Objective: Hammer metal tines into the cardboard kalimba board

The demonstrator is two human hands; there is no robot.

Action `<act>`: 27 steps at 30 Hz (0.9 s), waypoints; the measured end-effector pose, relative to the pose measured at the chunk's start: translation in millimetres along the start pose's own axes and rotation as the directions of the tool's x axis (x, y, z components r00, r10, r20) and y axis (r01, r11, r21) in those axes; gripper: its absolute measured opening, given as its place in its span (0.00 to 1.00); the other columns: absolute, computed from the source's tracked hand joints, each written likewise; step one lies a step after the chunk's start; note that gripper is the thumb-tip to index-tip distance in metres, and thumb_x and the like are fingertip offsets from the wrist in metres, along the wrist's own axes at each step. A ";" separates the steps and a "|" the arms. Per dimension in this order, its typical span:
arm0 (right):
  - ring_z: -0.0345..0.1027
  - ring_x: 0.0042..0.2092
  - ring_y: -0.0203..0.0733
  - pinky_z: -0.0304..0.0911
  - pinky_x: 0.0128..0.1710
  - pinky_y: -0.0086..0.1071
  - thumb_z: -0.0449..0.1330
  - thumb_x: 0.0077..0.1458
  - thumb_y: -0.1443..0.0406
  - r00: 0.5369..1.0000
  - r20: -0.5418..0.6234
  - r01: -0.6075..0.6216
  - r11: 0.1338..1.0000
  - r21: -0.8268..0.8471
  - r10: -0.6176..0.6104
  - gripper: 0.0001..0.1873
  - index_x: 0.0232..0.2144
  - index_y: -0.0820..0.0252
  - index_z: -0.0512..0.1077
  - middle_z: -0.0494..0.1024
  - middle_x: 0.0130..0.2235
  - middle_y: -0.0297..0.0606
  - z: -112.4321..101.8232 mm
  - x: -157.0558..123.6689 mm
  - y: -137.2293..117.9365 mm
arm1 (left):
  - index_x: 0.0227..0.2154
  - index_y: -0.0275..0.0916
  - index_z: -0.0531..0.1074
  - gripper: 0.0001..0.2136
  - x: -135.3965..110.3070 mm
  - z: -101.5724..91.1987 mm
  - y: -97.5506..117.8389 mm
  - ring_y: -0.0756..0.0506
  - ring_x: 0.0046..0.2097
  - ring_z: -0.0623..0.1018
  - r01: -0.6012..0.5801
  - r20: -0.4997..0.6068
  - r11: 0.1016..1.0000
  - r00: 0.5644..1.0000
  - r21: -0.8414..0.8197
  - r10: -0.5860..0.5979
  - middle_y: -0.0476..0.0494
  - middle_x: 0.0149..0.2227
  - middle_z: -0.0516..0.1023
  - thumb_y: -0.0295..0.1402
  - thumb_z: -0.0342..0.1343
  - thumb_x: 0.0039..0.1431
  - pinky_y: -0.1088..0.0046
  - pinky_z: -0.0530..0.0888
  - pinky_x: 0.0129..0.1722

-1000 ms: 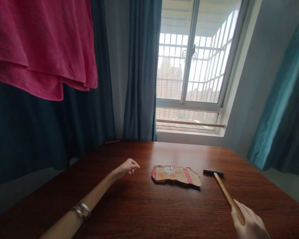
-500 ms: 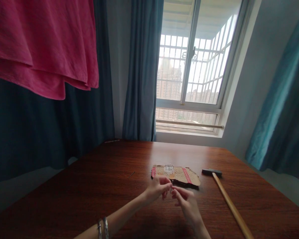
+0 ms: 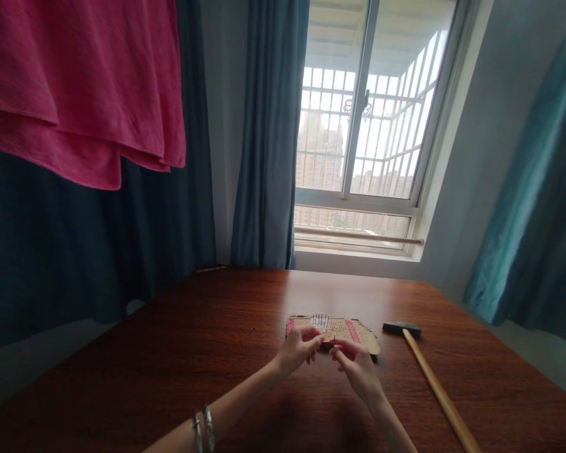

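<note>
My right hand [image 3: 356, 368] pinches a thin nail [image 3: 334, 340] between thumb and forefinger, its head just showing above the fingertips. My left hand [image 3: 299, 346] is close beside it on the left, thumb and forefinger closed together; anything between them is too small to make out. Both hands hover at the near edge of a worn, pale board [image 3: 368, 341] with pink bands and many small holes, hiding part of it. Several upright nails [image 3: 320, 319] stand in a cluster near the middle of the board.
Right of the board lies a hammer [image 3: 427, 362] with a dark head and long wooden handle. Another thin nail-like piece [image 3: 248, 332] rests on the brown wooden table [image 3: 193, 377] to the left. A pink cloth [image 3: 85, 94] hangs at upper left, before blue curtains [image 3: 266, 138].
Both hands have moved slightly forward, over the board's near edge. The fingertips have drawn a little apart, and the nail that was between them now stays with the right hand.
</note>
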State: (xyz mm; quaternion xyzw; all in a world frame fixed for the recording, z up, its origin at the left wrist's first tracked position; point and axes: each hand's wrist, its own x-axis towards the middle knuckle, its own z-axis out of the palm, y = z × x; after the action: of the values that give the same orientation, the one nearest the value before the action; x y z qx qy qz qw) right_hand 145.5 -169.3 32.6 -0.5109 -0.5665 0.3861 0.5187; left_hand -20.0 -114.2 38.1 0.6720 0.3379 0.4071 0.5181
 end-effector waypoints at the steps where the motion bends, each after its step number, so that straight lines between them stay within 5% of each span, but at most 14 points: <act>1: 0.70 0.30 0.43 0.62 0.23 0.30 0.60 0.44 0.56 1.000 -0.021 -0.002 1.000 -0.017 0.002 0.18 0.34 0.61 0.75 0.78 0.27 0.39 -7.0 10.6 2.6 | 0.25 0.33 0.70 0.16 9.6 -7.0 0.3 0.54 0.16 0.65 -0.014 -0.058 1.000 0.998 0.014 0.015 0.52 0.16 0.66 0.44 0.54 0.49 0.80 0.62 0.15; 7: 0.71 0.36 0.45 0.64 0.30 0.32 0.59 0.46 0.55 0.995 -0.074 0.054 0.990 -0.129 -0.064 0.16 0.31 0.62 0.75 0.79 0.31 0.41 -34.6 78.2 22.7 | 0.27 0.33 0.71 0.14 79.1 -41.0 -11.1 0.50 0.28 0.72 -0.122 -0.260 0.990 0.956 0.070 0.136 0.47 0.24 0.71 0.41 0.54 0.47 0.77 0.68 0.25; 11: 0.70 0.37 0.40 0.64 0.41 0.38 0.58 0.51 0.58 0.991 0.001 0.134 0.971 -0.198 -0.137 0.13 0.30 0.63 0.73 0.78 0.32 0.36 -27.7 102.3 34.6 | 0.29 0.30 0.72 0.16 110.2 -39.6 -33.8 0.48 0.30 0.73 -0.009 -0.174 0.998 0.985 -0.067 -0.003 0.42 0.27 0.73 0.41 0.50 0.49 0.74 0.70 0.29; 15: 0.70 0.36 0.37 0.64 0.40 0.39 0.56 0.53 0.59 0.984 0.053 0.177 0.951 -0.252 -0.169 0.12 0.30 0.63 0.72 0.77 0.33 0.34 -19.9 109.2 48.1 | 0.30 0.30 0.72 0.16 124.4 -36.1 -42.9 0.49 0.30 0.74 0.114 -0.033 0.988 0.992 -0.107 -0.118 0.41 0.27 0.74 0.40 0.49 0.50 0.72 0.70 0.33; 20: 0.70 0.34 0.40 0.64 0.36 0.34 0.56 0.49 0.57 0.981 0.019 0.188 0.940 -0.286 -0.191 0.12 0.29 0.57 0.76 0.79 0.32 0.36 -18.7 111.1 58.8 | 0.31 0.30 0.73 0.18 129.0 -37.3 -31.4 0.47 0.31 0.74 0.103 0.121 0.989 0.986 0.108 -0.116 0.41 0.29 0.75 0.43 0.51 0.48 0.73 0.69 0.31; 27: 0.70 0.30 0.41 0.63 0.31 0.31 0.55 0.46 0.59 0.981 0.018 0.192 0.942 -0.274 -0.195 0.11 0.27 0.51 0.77 0.79 0.28 0.32 -18.2 107.2 54.6 | 0.30 0.30 0.75 0.19 126.3 -30.1 -28.7 0.48 0.30 0.72 -0.033 0.162 0.907 0.986 0.420 -0.039 0.44 0.27 0.75 0.43 0.51 0.49 0.75 0.64 0.29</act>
State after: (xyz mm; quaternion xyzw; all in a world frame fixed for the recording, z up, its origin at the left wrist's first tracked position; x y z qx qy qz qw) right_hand 179.5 -56.2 3.4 -0.5216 -0.6594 0.2484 0.4810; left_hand 7.6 15.9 39.1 0.7991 0.3743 0.2661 0.3879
